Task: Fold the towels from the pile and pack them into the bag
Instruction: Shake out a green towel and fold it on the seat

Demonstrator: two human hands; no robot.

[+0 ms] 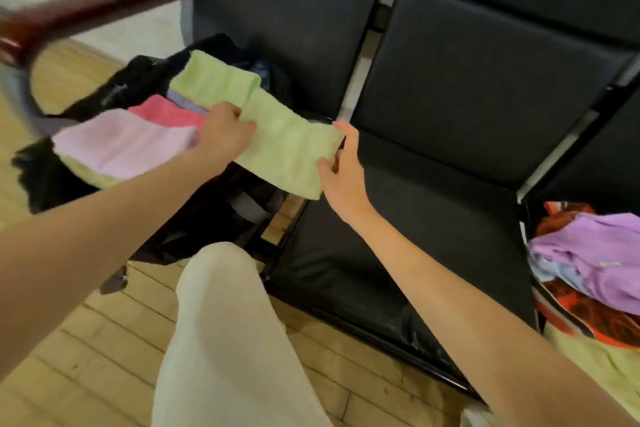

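A folded light-green towel (287, 146) hangs in the air over the open black bag (145, 80), held by both hands. My left hand (225, 135) grips its left edge and my right hand (341, 166) pinches its right end. Inside the bag lie another folded green towel (214, 78), a pale pink towel (124, 146) and a darker pink towel (169, 111). The pile (595, 263) of unfolded towels, purple on top with light blue and orange-red under it, sits on the seat at the far right.
A row of black padded seats (467, 97) runs across the view; the bag rests on the left one. A dark red armrest (86, 10) stands at upper left. My leg in pale trousers (225, 322) is over the wooden floor (86, 340).
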